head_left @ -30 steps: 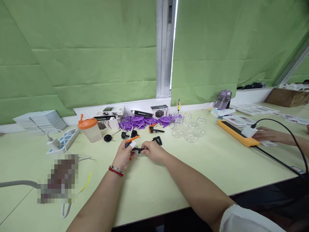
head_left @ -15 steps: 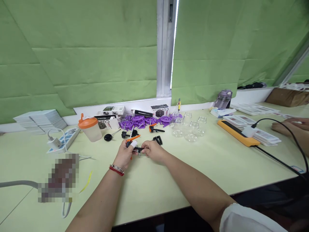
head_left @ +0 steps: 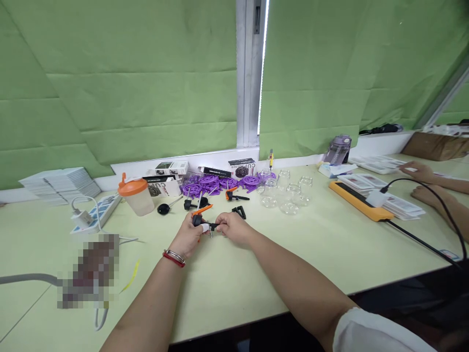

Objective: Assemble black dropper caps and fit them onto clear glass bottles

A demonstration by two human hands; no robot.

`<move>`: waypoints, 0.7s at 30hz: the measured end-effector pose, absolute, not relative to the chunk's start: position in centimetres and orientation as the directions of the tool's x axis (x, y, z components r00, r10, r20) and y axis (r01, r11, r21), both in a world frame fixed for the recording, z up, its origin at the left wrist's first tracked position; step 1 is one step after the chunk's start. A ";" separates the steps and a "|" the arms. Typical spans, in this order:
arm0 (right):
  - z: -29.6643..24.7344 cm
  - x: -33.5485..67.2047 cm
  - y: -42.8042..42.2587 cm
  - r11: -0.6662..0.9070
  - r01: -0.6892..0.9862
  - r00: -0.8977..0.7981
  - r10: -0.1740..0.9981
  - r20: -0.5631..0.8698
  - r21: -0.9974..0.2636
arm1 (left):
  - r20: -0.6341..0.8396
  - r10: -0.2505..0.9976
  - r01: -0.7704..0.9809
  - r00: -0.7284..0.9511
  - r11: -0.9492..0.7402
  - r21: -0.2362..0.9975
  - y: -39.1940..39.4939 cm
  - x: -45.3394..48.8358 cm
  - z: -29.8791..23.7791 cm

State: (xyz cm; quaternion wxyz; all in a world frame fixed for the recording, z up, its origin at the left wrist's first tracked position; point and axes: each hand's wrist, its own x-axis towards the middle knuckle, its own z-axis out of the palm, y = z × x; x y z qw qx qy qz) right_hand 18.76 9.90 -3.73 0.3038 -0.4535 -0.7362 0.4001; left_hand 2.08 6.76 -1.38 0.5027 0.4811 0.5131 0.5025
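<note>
Red-banded left hand: fingers closed round the thick end | black-and-orange part: held over the table, between front and back edges | right hand: fingertips pinched the slim end | judged sound practice: steady left support, straight right alignment, light pressure

An assembly workshop: purple parts and cartons crowd a workbench.
</note>
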 end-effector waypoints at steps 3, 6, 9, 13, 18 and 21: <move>-3.8 18.7 9.9 0.276 0.425 -0.401 0.911 0.094 -0.862 | -0.041 0.999 -0.014 -0.022 0.041 0.999 6.8 2.0 -1.4; -4.1 18.7 10.1 0.270 0.417 -0.404 0.911 0.089 -0.868 | -0.052 0.998 0.001 -0.023 0.052 0.999 6.6 2.0 -1.3; -4.1 18.7 10.1 0.269 0.410 -0.412 0.907 0.086 -0.872 | -0.056 0.998 0.012 -0.017 0.056 0.998 6.5 1.9 -1.2; -3.8 18.6 9.8 0.287 0.437 -0.398 0.912 0.103 -0.852 | -0.079 0.997 0.001 -0.002 0.079 0.997 6.6 1.8 -1.4; -3.5 18.5 9.5 0.282 0.436 -0.352 0.927 0.127 -0.854 | -0.080 0.997 -0.038 0.014 0.080 0.996 6.7 1.7 -1.6; -3.8 18.4 9.7 0.290 0.424 -0.342 0.928 0.145 -0.858 | -0.079 0.997 -0.009 0.008 0.079 0.997 6.8 1.7 -1.8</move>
